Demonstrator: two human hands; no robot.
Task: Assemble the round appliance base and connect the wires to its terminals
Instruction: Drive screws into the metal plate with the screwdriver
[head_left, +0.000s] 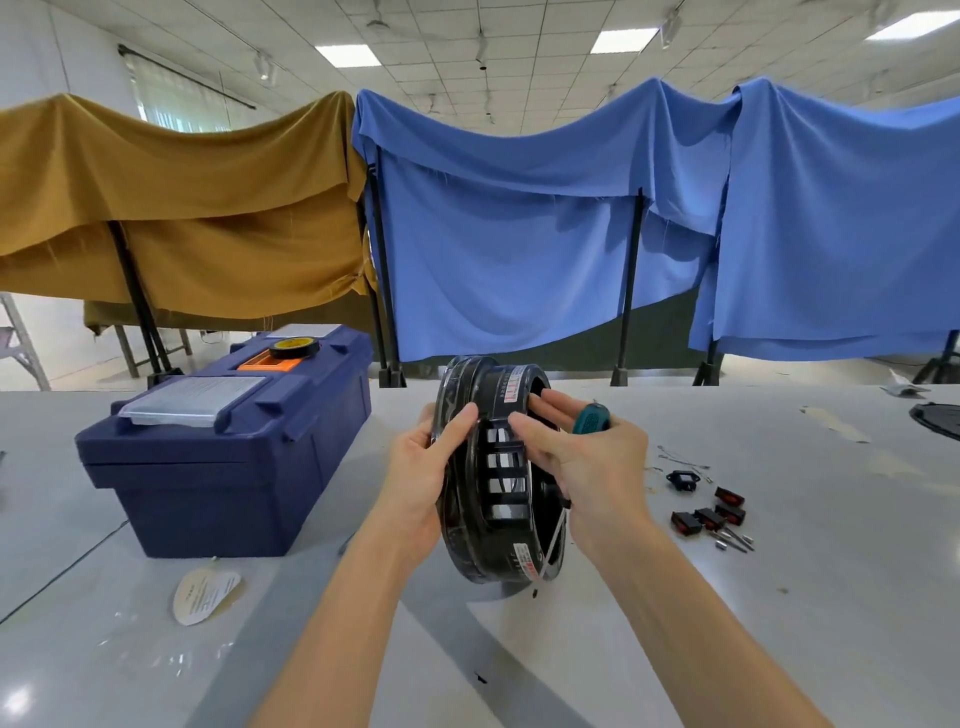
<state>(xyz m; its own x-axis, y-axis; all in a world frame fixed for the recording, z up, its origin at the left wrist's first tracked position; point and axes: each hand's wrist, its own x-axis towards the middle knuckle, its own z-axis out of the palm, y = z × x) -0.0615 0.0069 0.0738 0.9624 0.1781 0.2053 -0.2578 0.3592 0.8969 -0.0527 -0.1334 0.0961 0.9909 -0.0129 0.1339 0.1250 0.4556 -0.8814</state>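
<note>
The round black appliance base (498, 540) is held up on its edge above the white table (779, 597), its slotted side wall facing me. My left hand (431, 467) grips its left rim, thumb on the front edge. My right hand (576, 452) holds the right side, fingers reaching over the slotted wall, with a teal-handled screwdriver (595, 418) tucked in the same hand. A thin white wire (553, 540) hangs from the lower right of the base.
A dark blue toolbox (223, 452) with a roll of tape (295, 347) on its lid stands at left. Small black and red switches (709, 514), a socket (681, 480) and loose wires lie at right. A paper label (205, 595) lies near the front. Another black part (940, 420) sits far right.
</note>
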